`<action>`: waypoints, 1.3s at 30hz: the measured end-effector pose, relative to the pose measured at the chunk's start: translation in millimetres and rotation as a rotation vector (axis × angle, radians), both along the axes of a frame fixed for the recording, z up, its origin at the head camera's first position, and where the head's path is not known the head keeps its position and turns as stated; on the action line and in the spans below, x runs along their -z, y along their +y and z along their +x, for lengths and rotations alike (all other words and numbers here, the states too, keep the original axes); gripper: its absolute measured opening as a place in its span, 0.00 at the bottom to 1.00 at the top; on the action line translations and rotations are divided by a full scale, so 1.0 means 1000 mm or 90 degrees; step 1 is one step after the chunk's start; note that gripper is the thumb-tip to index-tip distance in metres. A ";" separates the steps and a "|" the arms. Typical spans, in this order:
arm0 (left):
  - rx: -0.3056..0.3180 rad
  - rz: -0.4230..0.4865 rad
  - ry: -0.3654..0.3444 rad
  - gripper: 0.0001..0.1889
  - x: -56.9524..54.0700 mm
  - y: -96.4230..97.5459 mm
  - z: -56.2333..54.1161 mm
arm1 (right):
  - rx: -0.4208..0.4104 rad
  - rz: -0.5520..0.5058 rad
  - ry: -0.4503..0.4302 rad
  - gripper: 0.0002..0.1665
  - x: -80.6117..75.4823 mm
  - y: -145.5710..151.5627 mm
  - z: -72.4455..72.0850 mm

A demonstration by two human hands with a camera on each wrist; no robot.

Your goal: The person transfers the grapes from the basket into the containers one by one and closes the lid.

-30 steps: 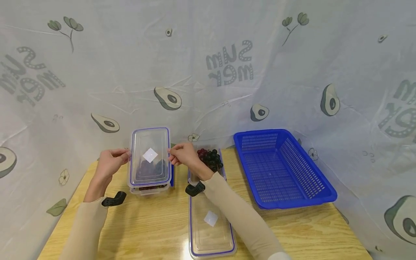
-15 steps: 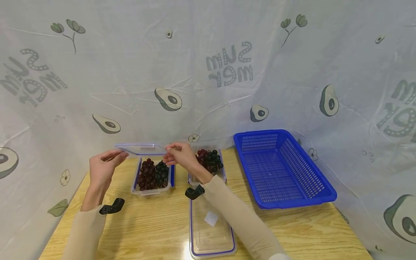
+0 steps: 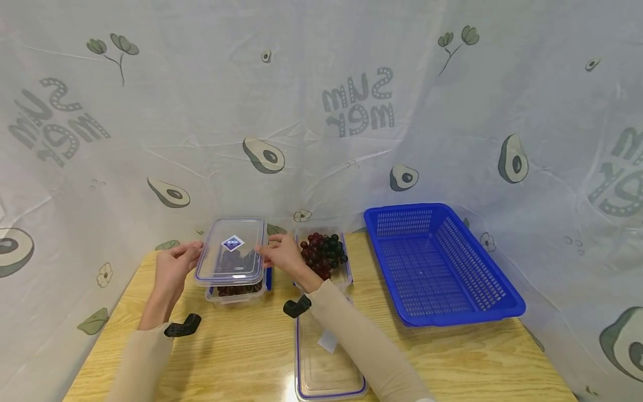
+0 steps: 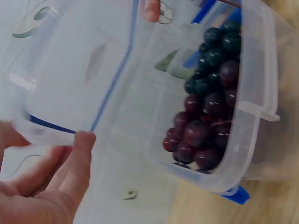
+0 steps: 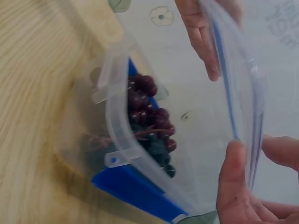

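A clear lid with a blue seal [image 3: 213,261] is held slightly tilted over the left plastic food container [image 3: 236,299]. My left hand [image 3: 172,271] pinches its left edge between thumb and fingers. On the opposite edge, my right hand [image 3: 283,258] pinches it the same way. A blue and white diamond label [image 3: 233,243] faces up on the lid. Inside the container lie dark red grapes [image 4: 198,133] and blackish-green grapes [image 4: 215,57]. A blue side latch [image 5: 135,189] hangs unfastened from the container. In the left wrist view a gap shows between lid and rim.
To the right stands a second open container [image 3: 346,276] with red and dark grapes [image 3: 318,254]. Another clear lid [image 3: 331,377] lies on the wooden table [image 3: 241,357] in front of it, partly under my right forearm. A blue plastic basket [image 3: 417,273] is farther right. A patterned curtain [image 3: 321,184] hangs behind.
The lid has been turned over: the label's plain white back showed first, then the lid was edge-on, and now the printed side faces up. Both hands have kept their pinch on it.
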State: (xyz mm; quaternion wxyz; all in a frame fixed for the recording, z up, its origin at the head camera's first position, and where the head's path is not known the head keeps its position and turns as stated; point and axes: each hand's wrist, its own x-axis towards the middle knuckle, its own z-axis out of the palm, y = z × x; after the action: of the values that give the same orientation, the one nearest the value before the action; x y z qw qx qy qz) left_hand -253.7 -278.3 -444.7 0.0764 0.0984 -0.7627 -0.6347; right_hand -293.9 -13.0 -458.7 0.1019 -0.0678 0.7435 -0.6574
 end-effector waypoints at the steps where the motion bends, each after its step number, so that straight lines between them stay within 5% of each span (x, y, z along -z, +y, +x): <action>1: 0.001 -0.018 -0.008 0.26 0.003 0.001 0.000 | -0.001 0.007 0.002 0.39 0.003 0.000 0.000; 9: 0.025 -0.156 -0.083 0.30 0.018 0.004 -0.004 | 0.007 0.016 0.007 0.31 0.014 -0.004 0.001; 20: 0.033 -0.133 -0.109 0.32 0.022 0.002 -0.007 | 0.044 0.044 0.005 0.20 0.020 -0.009 0.000; 30: -0.009 -0.138 -0.138 0.32 0.036 -0.002 -0.008 | 0.076 0.130 -0.010 0.34 0.024 -0.019 -0.001; 39: 0.002 -0.124 -0.141 0.30 0.046 0.000 -0.008 | 0.100 0.162 -0.010 0.31 0.028 -0.022 -0.001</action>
State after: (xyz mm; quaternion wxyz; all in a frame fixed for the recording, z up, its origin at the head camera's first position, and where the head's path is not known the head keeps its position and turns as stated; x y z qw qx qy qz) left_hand -262.0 -278.4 -490.5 0.0002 0.1588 -0.8245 -0.5431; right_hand -295.2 -35.3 -486.2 0.0639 0.0092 0.8230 -0.5643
